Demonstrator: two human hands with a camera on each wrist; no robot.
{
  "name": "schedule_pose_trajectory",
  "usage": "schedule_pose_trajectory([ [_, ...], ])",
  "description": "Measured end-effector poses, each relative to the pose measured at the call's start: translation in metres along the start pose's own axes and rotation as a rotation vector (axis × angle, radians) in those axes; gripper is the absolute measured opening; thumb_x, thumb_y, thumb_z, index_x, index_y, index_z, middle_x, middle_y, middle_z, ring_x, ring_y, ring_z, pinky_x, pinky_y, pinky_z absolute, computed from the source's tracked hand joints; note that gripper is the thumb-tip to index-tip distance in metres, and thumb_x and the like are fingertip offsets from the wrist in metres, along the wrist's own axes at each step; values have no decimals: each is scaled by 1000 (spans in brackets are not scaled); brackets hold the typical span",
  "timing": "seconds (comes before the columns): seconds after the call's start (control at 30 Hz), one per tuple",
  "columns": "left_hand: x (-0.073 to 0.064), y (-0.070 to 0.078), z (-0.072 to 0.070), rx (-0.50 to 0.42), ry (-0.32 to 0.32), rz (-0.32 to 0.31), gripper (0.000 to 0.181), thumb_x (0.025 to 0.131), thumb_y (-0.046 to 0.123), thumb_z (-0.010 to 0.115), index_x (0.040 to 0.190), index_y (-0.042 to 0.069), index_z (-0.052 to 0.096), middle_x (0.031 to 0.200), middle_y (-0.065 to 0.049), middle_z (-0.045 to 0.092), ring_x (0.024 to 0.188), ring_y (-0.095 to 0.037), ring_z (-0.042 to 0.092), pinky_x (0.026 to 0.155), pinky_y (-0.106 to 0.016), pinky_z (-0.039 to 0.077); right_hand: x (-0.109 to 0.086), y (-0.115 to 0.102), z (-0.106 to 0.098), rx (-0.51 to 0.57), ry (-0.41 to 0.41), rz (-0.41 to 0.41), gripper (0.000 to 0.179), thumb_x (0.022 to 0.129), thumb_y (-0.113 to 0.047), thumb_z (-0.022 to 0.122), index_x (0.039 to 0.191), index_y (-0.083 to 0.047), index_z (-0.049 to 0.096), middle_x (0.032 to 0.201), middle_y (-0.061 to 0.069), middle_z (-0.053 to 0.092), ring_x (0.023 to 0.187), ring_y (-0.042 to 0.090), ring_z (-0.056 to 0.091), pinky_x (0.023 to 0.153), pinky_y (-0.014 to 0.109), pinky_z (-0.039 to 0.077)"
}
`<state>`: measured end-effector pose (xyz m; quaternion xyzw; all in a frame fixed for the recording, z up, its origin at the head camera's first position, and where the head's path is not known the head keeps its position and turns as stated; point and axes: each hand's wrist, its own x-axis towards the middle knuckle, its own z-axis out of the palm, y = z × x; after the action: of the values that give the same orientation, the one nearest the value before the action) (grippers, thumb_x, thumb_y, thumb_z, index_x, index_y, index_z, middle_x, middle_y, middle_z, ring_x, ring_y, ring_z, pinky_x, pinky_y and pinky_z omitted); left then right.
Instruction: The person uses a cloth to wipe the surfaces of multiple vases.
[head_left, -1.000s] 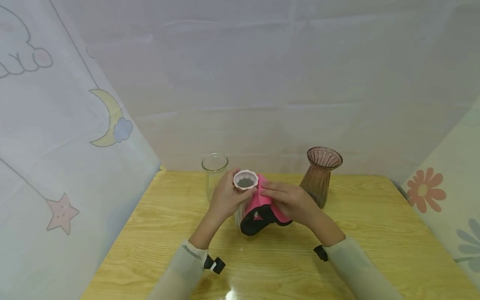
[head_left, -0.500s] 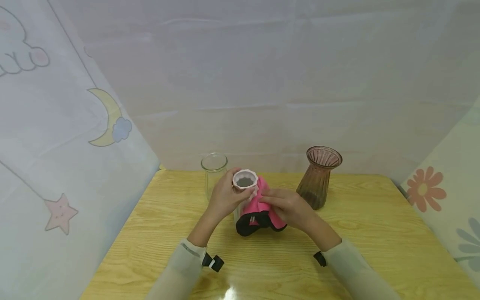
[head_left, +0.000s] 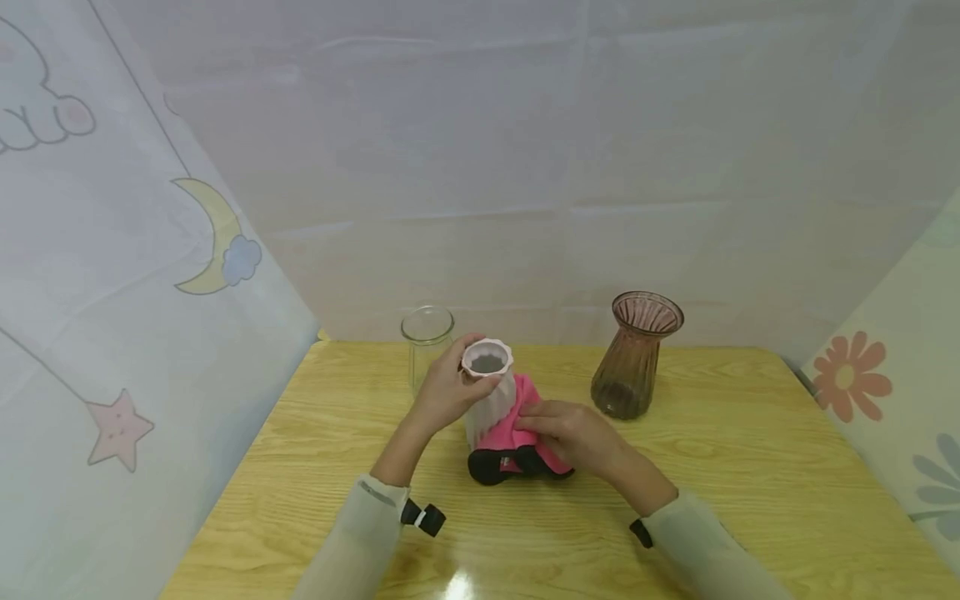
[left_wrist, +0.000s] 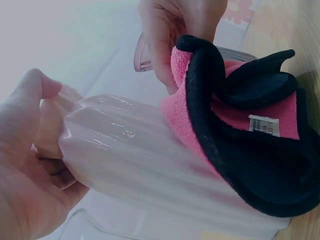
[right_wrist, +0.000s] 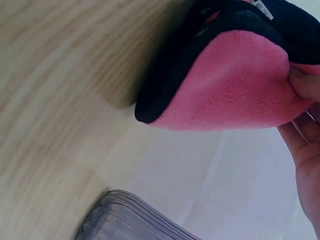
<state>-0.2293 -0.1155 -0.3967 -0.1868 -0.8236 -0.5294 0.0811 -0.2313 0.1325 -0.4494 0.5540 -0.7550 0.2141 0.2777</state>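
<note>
A white ribbed vase with a scalloped rim stands on the table in the middle of the head view. My left hand grips its neck just under the rim, thumb on the near side. Bunched in my right hand is a pink cloth with a wide black border and a small white label. The cloth lies against the vase's right side, low on the body, and its black edge hangs close over the tabletop. My right fingertips are partly hidden in its folds.
Behind my left hand stands a clear glass vase, partly covered by that hand. A brownish-pink ribbed glass vase with a flared mouth stands to the right. The wooden table ends at a pale backdrop.
My right hand has slid the cloth down the vase from near the rim to the lower body, baring more of its upper side. My left hand keeps its grip on the neck.
</note>
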Motion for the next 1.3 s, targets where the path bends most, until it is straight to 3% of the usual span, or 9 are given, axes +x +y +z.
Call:
schedule_pose_trajectory([
  [0.17,-2,2,2,-64,7,5,74,87,20,79,149,5,42,129,-15,59,114,-28,60,89,-42,56,3,2,-6,-25,8,-23,43,68,11,84,106,-9,79,104,9,76,95,22,74,78,35,61],
  [0.3,-5,6,5,-52,73,23,78,84,23,83,147,2,42,131,-13,57,117,-26,57,98,-45,51,10,5,-16,-60,69,-54,46,67,11,83,108,-8,77,105,11,76,94,24,75,77,36,61],
  [0.43,-8,11,8,8,132,21,76,82,32,85,141,4,47,126,-8,59,112,-22,58,97,-46,50,21,6,-31,-93,126,-57,19,95,-2,67,111,-7,76,109,12,76,97,27,74,77,38,61],
  [0.5,-8,13,9,45,145,13,73,83,36,84,139,5,49,122,-7,61,107,-20,60,92,-43,52,27,6,-37,-104,144,-57,26,105,-13,51,112,-8,75,110,11,76,98,27,74,78,39,61],
  [0.6,-7,15,10,100,155,-4,69,84,39,83,136,5,52,116,-8,64,96,-19,62,81,-37,54,34,6,-42,-110,167,-69,37,108,-21,40,114,-8,75,110,11,76,98,28,73,78,39,60],
  [0.93,-6,15,6,111,97,-44,67,86,39,81,140,9,53,118,-7,66,97,-19,61,81,-37,53,40,8,-35,-29,140,-71,28,106,-16,50,117,-6,74,113,12,75,102,27,73,83,41,60],
  [1.03,-5,14,4,104,82,-37,67,86,38,82,139,10,54,119,-7,67,101,-20,63,83,-40,54,38,7,-35,-11,119,-54,22,97,-3,65,117,-5,75,114,13,74,104,28,72,83,41,59],
  [1.13,-4,13,3,104,67,-39,65,86,38,82,139,12,54,119,-5,67,104,-20,64,84,-41,55,37,6,-35,1,109,-44,37,82,8,75,116,-5,75,115,14,74,104,29,72,84,41,59],
  [1.3,-3,11,2,80,42,-48,64,86,35,82,140,13,54,117,-4,67,103,-20,63,81,-38,54,31,6,-33,14,111,-34,45,73,14,77,114,-6,76,112,14,74,101,29,73,81,41,60],
])
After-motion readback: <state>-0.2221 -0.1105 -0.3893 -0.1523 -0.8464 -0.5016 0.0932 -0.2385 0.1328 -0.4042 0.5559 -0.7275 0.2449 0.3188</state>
